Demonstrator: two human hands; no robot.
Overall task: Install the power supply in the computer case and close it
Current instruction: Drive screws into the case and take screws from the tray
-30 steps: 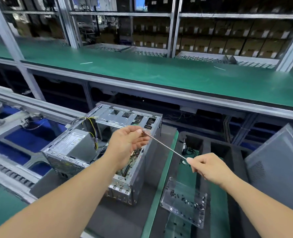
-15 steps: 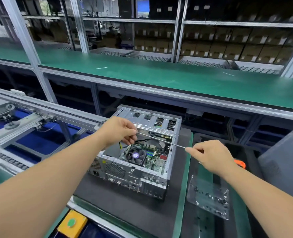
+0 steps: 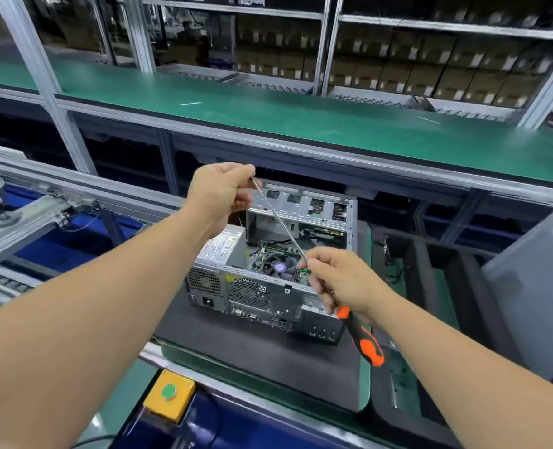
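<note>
An open silver computer case [image 3: 270, 293] lies on a dark foam mat [image 3: 255, 358], rear panel toward me. The grey power supply [image 3: 218, 251] with its white label sits in the case's left rear corner. Above the case I hold a long screwdriver [image 3: 278, 218]. My left hand [image 3: 223, 192] pinches the tip end of its metal shaft. My right hand [image 3: 340, 280] grips the shaft near the orange and black handle [image 3: 364, 340], which points down toward me. The motherboard fan [image 3: 276, 267] shows inside the case.
A grey side panel [image 3: 534, 286] leans at the right beside a black foam tray [image 3: 430, 319]. A yellow box with a green button [image 3: 169, 393] sits at the near edge. A conveyor frame [image 3: 42, 215] runs at left, and a green shelf [image 3: 301, 121] spans behind.
The view swung so the case's rear now faces me. My left hand rose with the shaft's tip, tilting the screwdriver steeper, and the orange handle now shows below my right hand.
</note>
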